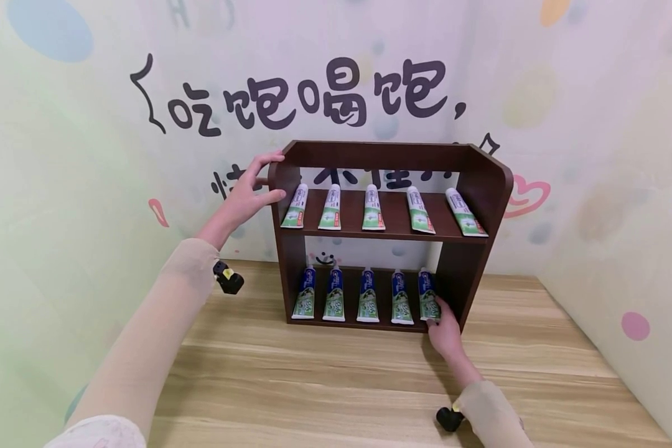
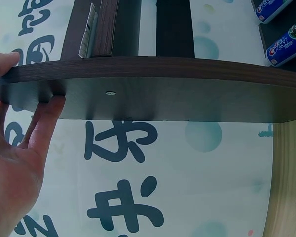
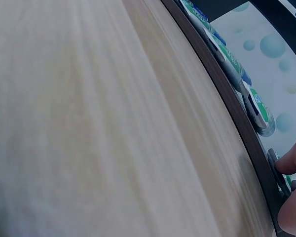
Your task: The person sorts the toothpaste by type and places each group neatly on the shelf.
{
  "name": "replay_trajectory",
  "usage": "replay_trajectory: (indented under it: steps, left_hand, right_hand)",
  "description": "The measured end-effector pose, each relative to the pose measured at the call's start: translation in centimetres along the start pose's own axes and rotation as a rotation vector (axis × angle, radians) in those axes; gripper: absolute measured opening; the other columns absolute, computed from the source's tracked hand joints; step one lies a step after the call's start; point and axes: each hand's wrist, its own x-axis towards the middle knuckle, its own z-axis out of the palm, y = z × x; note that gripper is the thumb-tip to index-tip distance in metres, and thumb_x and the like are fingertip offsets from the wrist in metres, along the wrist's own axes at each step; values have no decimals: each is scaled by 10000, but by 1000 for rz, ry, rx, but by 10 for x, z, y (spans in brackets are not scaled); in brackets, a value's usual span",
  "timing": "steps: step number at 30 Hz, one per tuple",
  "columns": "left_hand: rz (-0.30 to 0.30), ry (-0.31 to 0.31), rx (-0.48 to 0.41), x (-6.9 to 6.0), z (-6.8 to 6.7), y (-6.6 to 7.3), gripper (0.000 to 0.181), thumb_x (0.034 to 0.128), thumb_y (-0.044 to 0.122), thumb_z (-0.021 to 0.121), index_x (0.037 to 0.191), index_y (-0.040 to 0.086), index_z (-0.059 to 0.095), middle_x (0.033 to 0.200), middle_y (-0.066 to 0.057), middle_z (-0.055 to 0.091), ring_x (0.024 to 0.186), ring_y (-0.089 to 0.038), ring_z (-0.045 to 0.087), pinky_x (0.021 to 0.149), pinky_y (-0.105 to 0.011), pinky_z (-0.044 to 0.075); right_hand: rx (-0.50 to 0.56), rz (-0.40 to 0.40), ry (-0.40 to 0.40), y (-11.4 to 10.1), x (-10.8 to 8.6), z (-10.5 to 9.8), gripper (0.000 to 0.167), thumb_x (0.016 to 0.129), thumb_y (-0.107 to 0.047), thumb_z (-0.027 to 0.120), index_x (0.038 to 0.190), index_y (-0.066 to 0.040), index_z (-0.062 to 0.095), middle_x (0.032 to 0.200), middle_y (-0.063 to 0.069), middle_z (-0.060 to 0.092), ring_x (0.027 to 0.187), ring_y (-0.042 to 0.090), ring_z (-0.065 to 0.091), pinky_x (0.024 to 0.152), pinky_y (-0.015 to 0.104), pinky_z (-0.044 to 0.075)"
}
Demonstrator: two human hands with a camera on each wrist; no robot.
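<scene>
A dark brown two-tier shelf (image 1: 378, 235) stands on the wooden table against the wall. At its upper left corner, my left hand (image 1: 250, 190) holds the side panel (image 2: 153, 94), thumb and fingers on opposite faces. My right hand (image 1: 445, 330) is at the lower tier's right end. It pinches the bottom end of a blue and green toothpaste tube (image 1: 427, 289), partly covered by the fingers. In the right wrist view, the thumb (image 3: 288, 160) touches that tube's end. Several similar tubes (image 1: 368, 295) lie beside it in a row, caps toward the back.
Several white and green toothpaste tubes (image 1: 373, 208) lie spaced along the upper tier, the rightmost slanted. The wood-grain table (image 1: 291, 386) extends in front of the shelf. Printed walls (image 1: 610, 205) rise behind and on both sides.
</scene>
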Motion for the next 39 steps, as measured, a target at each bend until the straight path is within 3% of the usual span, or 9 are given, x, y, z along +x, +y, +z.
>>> replay_trajectory:
  steps: [11,24,32,39]
  left_hand:
    - [-27,-7,-10,1,0,0,617,909,69,633,1467,112,375,1655,-43,228,1277,-413,444,1041,-621,390]
    - [-31,-8,-1,1,0,0,607,915,71,620,1469,105,373,1652,-25,238,1263,-417,449,1029,-604,406]
    - [-18,7,-2,12,-1,-28,618,912,101,644,1467,206,392,1642,80,249,1272,-395,452,1014,-598,420]
    - [-12,10,8,13,-2,-33,603,916,129,653,1450,269,412,1623,136,269,1271,-368,461,1005,-578,435]
  right_hand:
    - [-22,15,-8,0,3,2,732,910,-111,634,1497,105,252,1495,369,340,1375,502,355,1150,576,299]
    - [-93,-12,-8,-2,7,2,765,890,-138,668,1497,93,262,1443,377,406,1285,515,454,1083,598,375]
    - [-140,-50,13,-2,4,2,742,883,-106,666,1486,94,282,1406,378,460,1240,520,507,1044,590,420]
    - [-179,-66,45,-7,-1,3,714,876,-103,647,1470,98,304,1366,382,498,1198,517,548,996,596,454]
